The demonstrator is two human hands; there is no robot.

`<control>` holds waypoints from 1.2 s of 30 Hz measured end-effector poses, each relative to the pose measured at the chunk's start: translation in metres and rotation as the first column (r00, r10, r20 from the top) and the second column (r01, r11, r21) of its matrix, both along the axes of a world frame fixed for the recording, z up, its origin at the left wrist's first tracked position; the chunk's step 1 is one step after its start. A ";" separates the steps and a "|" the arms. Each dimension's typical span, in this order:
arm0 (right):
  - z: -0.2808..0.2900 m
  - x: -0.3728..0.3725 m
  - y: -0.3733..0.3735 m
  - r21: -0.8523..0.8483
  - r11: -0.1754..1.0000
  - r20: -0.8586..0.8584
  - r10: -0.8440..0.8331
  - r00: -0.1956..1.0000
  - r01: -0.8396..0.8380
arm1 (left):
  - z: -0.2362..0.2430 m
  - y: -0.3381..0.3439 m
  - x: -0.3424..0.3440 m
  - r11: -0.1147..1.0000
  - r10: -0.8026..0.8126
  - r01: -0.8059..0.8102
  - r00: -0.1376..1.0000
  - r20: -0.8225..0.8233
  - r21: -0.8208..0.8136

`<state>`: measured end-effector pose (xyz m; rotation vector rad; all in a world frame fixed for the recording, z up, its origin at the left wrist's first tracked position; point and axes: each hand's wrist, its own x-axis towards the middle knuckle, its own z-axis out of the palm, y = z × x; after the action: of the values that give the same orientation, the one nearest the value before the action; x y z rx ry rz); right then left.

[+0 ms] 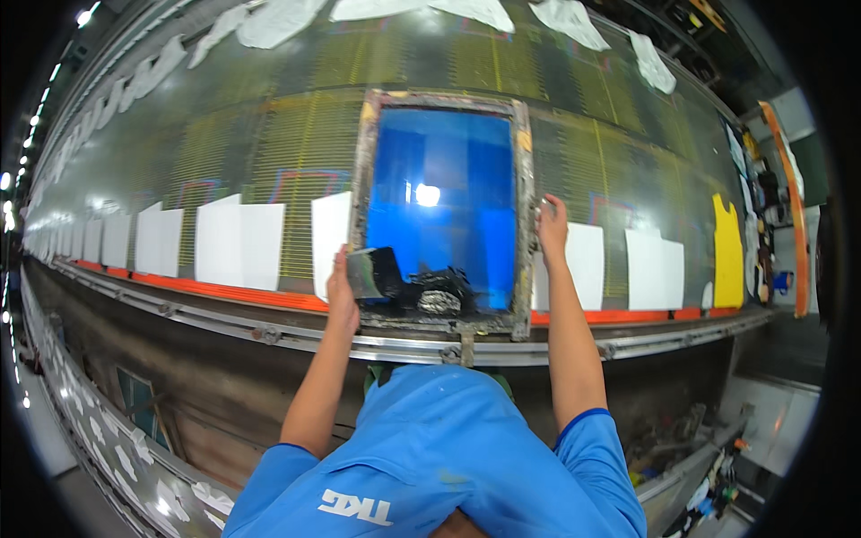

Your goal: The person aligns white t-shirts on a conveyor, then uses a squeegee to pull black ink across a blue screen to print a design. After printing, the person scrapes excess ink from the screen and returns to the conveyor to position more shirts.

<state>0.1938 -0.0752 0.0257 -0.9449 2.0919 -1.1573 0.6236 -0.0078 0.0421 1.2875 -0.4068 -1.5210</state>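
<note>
A screen-printing frame (524,179) with blue mesh (439,170) lies in front of me on the long table. Black ink (453,285) is piled along the near end of the mesh. My left hand (341,291) is closed at the outer end of a flat, ink-smeared squeegee (369,274), beside the frame's left rail; part of its grip is hidden. Beside the right rail is my right hand (553,229), its fingers loosely bent and apart, with nothing visible in them. Whether it touches the rail is unclear.
White cut panels (240,242) line the near side of the table (395,58), and white pieces (569,22) the far side. A yellow panel (728,255) lies at the right end. An orange-red strip (224,293) and a metal rail (296,340) run along the near edge.
</note>
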 end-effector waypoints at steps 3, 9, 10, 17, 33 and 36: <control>-0.004 0.007 0.002 -0.166 0.986 0.053 -0.021 0.998 0.030 | -0.001 0.001 -0.001 0.999 0.039 -0.035 0.993 0.110 -0.033; -0.004 0.009 0.004 -0.129 0.992 -0.130 -0.009 0.991 -0.008 | -0.001 0.004 0.000 0.998 0.016 -0.013 0.998 0.063 -0.055; -0.005 0.007 0.002 -0.158 0.987 -0.123 0.010 0.992 -0.030 | -0.001 0.004 0.001 0.998 0.007 -0.005 0.999 0.034 -0.063; -0.029 -0.010 -0.006 -0.228 0.969 -0.125 0.062 0.990 -0.089 | -0.004 0.001 0.003 0.998 -0.026 0.026 1.000 -0.002 -0.064; 0.050 -0.032 -0.019 -0.383 0.924 0.076 0.051 0.996 -0.018 | 0.027 0.010 0.018 0.990 -0.127 0.136 0.973 0.192 -0.034; 0.107 -0.024 -0.027 -0.323 0.946 0.078 0.016 0.997 0.010 | 0.055 0.012 0.040 0.985 -0.148 0.156 0.985 0.093 -0.079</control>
<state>0.1701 -0.1020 0.1325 -1.0283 1.8695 -1.5429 0.6633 0.0043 0.0973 1.2816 -0.6334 -1.5597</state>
